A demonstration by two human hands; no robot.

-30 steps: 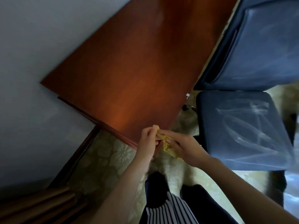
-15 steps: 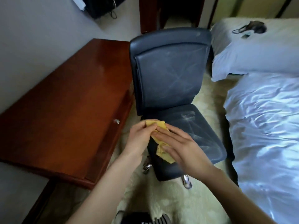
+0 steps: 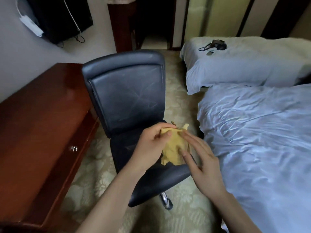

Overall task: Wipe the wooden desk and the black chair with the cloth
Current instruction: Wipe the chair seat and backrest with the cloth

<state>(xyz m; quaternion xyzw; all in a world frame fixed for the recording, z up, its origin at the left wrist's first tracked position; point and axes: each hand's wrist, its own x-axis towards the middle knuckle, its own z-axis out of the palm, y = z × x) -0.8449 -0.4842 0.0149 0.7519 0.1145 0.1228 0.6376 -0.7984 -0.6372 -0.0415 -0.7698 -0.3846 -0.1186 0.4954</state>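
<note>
Bedroom, seen looking down from head height. Along the right side, a large bed (image 3: 260, 140) under rumpled pale blue sheets. At left, a glossy reddish-brown wooden counter (image 3: 33, 132), running from the lower left corner toward the far wall. Between counter and bed, a black padded chair (image 3: 127, 98) on a wheeled base, backrest upright and facing the viewer, pale streaks across the backrest, left side of the seat near the counter's front edge. Beyond the near bed, a second bed (image 3: 244, 68) in the same pale blue. Underneath, pale green patterned carpet (image 3: 94, 174). High on the left wall, a black screen (image 3: 58, 17).

Two bare forearms reaching in from the bottom edge. Left hand (image 3: 151, 145) above the middle of the seat, thumb and fingers (image 3: 161, 127) closed in a pinch on the upper edge of a yellow cloth (image 3: 175, 148). Right hand (image 3: 205, 165) just beside it over the seat's right edge, fingers (image 3: 193, 142) straight and spread apart, laid against the cloth's right side, gripping nothing. Cloth bunched between both hands, over the right part of the seat and well clear of the counter; impossible to tell whether touching the seat.

On the counter's front face, one small round metal drawer knob (image 3: 73, 148). On the far bed, near its left end, a small dark object (image 3: 217, 43) with a cord, too small to identify.
</note>
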